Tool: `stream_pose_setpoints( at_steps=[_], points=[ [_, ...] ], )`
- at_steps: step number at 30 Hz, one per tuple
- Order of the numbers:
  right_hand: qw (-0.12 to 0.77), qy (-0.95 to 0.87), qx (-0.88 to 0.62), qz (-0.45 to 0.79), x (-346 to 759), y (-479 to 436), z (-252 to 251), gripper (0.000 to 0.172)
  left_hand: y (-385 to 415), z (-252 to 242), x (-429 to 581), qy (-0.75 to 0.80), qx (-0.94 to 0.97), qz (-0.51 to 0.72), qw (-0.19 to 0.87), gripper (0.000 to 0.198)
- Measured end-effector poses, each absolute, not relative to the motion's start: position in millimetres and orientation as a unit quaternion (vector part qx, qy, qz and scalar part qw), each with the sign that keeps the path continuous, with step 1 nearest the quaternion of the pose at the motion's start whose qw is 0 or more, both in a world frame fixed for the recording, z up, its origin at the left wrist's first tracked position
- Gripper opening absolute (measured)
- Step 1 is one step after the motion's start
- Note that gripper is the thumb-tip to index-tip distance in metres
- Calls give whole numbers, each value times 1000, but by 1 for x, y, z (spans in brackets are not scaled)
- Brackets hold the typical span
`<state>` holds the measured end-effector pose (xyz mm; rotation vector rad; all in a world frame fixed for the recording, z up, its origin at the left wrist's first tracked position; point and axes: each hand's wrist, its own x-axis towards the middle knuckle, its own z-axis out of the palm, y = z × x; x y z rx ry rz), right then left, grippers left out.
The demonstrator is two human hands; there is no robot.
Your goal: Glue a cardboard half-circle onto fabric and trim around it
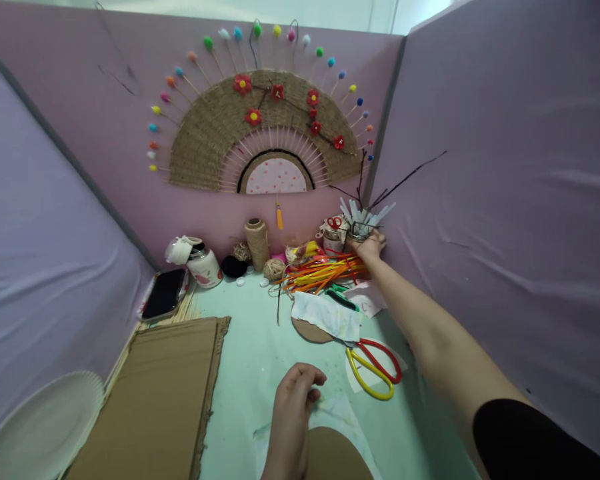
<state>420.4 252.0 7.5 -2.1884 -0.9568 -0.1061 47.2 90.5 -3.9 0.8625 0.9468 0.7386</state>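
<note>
My right hand (373,245) reaches to the far right corner, its fingers wrapped round a glass jar (359,235). White sticks (363,217) that look like glue sticks and dark twigs rise out of this jar. Near the front, my left hand (296,403) hovers with fingers loosely bent and thumb apart; nothing shows in it. Below and beside it lie a brown rounded cardboard piece (335,457) and a paint-stained white sheet (340,413). Scissors with one red and one yellow handle (375,370) lie right of the left hand.
Orange and yellow strips (320,272) lie by a twine cone (257,244) and a small jar with red scissors (333,237). Cardboard sheets (155,393), a phone (165,293), a white bottle (205,268) and a paper plate (40,427) are left. A woven fan (200,140) hangs behind.
</note>
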Motion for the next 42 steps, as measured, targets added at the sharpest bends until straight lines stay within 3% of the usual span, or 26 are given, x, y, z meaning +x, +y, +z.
stream_pose_setpoints(
  at_steps=[8,21,35,42],
  points=[
    [407,-208,-889,-31,397,268,4,43,90,-5,48,434,404,342,729,23],
    [417,-272,-866,-45,424,244,-8,38,89,-8,50,432,409,328,734,26],
    [369,-130,-918,-69,378,250,7,42,93,-22,59,463,441,311,703,28],
    [316,-164,-934,-27,377,236,19,44,94,-28,58,457,444,314,704,28]
  ],
)
